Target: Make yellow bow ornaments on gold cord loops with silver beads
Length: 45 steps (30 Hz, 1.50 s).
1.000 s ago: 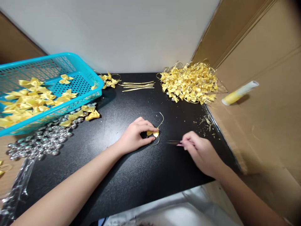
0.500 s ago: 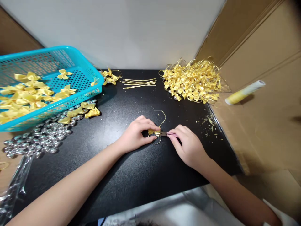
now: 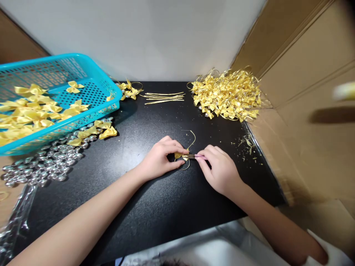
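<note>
My left hand (image 3: 165,157) rests on the black tabletop, thumb and fingers closed on a yellow ribbon bow (image 3: 177,155). A thin gold cord (image 3: 193,138) curls up from the bow, and a loop of it shows below. In my right hand (image 3: 216,166) is a small pair of tweezers (image 3: 198,156) with a pinkish handle, pinched between thumb and fingers. Its metal tips lie over the bow's right side, between my two hands. Whether the tips grip the cord is too small to tell.
A turquoise basket (image 3: 94,70) of yellow bows stands at left, with silver beads (image 3: 41,164) before it. Gold cord lengths (image 3: 163,97) lie at the back. Finished-looking bows are heaped (image 3: 226,94) at back right. A blurred yellow-white tube (image 3: 345,91) is at far right.
My right hand has shifted slightly left with the tweezers, whose tips reach further over the bow. My left hand stays put. The yellow-white tube has moved right and up.
</note>
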### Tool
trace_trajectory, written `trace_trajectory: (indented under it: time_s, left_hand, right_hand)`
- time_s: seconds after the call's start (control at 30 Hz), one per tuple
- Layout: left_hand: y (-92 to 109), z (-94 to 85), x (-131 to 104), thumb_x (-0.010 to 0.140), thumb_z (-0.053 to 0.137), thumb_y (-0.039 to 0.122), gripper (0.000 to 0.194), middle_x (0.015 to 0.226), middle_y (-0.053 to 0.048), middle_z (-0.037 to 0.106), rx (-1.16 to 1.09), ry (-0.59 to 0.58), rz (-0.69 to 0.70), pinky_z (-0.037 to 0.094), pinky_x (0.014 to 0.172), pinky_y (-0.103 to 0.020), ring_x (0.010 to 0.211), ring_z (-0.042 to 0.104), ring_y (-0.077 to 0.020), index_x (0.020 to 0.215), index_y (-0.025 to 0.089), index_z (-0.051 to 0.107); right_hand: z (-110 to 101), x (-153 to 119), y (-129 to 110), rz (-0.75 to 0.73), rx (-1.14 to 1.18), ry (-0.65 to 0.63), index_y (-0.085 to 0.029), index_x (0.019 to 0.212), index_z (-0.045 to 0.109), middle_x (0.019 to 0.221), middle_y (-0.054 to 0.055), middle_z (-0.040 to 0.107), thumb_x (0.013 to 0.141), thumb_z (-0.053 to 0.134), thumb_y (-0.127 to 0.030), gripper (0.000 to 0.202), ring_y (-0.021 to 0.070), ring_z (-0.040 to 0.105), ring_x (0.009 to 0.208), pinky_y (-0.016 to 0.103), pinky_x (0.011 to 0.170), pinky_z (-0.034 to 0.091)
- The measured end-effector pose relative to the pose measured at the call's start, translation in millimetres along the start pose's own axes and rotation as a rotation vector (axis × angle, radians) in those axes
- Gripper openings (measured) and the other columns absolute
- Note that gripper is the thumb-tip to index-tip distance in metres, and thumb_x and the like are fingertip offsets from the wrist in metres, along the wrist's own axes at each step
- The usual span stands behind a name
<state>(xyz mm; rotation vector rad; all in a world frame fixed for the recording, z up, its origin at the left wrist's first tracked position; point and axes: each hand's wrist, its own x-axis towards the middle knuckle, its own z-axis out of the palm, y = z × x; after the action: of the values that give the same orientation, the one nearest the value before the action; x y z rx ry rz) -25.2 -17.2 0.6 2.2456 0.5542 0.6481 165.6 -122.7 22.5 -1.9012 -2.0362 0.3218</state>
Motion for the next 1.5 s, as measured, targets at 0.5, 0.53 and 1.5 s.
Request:
trace_trajectory:
  time_s: [0.5, 0.53, 1.5]
  left_hand:
    - [1, -1.1, -1, 0.078, 0.073, 0.018, 0.021, 0.092, -0.004, 0.075, -0.021, 0.006, -0.001, 0.046, 0.079, -0.033, 0.083, 0.062, -0.018, 0.099, 0.02, 0.073]
    - [2, -1.5, -1, 0.077, 0.074, 0.019, 0.021, 0.092, -0.004, 0.075, -0.035, 0.015, 0.003, 0.046, 0.079, -0.033, 0.082, 0.062, -0.0179, 0.099, 0.02, 0.073]
    - [54, 6.7, 3, 0.083, 0.063, 0.015, 0.02, 0.092, -0.005, 0.073, -0.05, 0.049, 0.085, 0.046, 0.077, -0.033, 0.083, 0.061, -0.0174, 0.101, 0.019, 0.07]
  right_hand:
    - [-10, -12, 21, 0.033, 0.079, 0.037, -0.02, 0.092, 0.066, 0.089, 0.005, 0.068, 0.097, 0.047, -0.029, 0.021, 0.0201, 0.061, 0.083, 0.034, 0.076, 0.043]
    - [-16, -18, 34, 0.053, 0.083, 0.099, -0.02, 0.092, 0.066, 0.09, 0.005, 0.068, 0.097, 0.047, -0.029, 0.021, 0.0203, 0.062, 0.085, 0.034, 0.076, 0.044]
    - [11, 50, 40, -0.503, 0.189, 0.133, -0.021, 0.088, 0.074, 0.084, 0.003, 0.068, 0.089, 0.063, -0.018, 0.012, 0.0174, 0.057, 0.079, 0.032, 0.072, 0.041]
